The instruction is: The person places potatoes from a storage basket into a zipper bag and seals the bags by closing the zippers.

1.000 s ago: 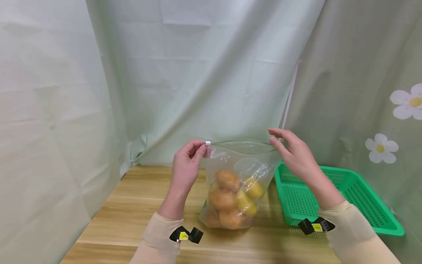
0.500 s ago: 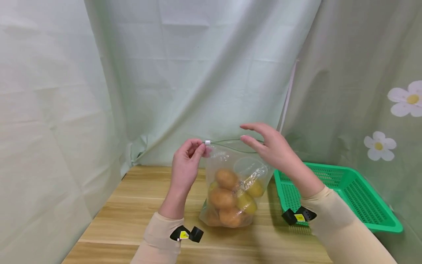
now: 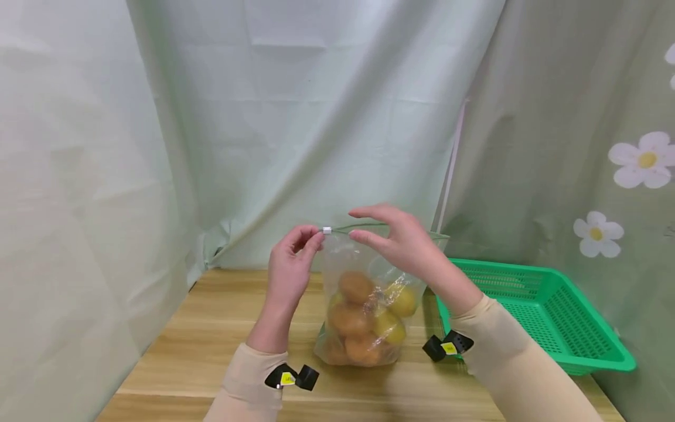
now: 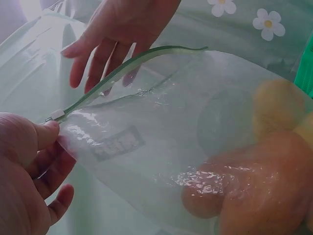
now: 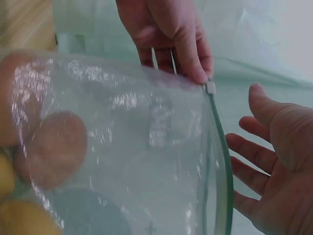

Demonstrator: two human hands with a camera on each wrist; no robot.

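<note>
A clear zip bag (image 3: 364,305) is standing upright on the wooden table (image 3: 211,328), just left of a green basket (image 3: 532,310). The bag is holding round brown potatoes (image 3: 354,286) and yellow fruits (image 3: 403,300); about four brown and three yellow pieces are showing through the plastic, though the pile is hiding part of the count. The green zip strip along the mouth is lying partly open, and a small white slider (image 3: 327,230) is sitting at its left end.

The left hand (image 3: 289,269) is pinching the bag's top left corner right at the slider, thumb and forefinger closed on the plastic. The right hand (image 3: 401,243) is hovering over the zip strip just right of the slider, fingers spread and relaxed, gripping nothing; whether the fingertips are touching the strip cannot be told.

The basket is showing nothing inside in the visible part. Pale green cloth (image 3: 316,117) is hanging behind the table, and a flower-printed cloth (image 3: 580,146) is hanging on the right.
</note>
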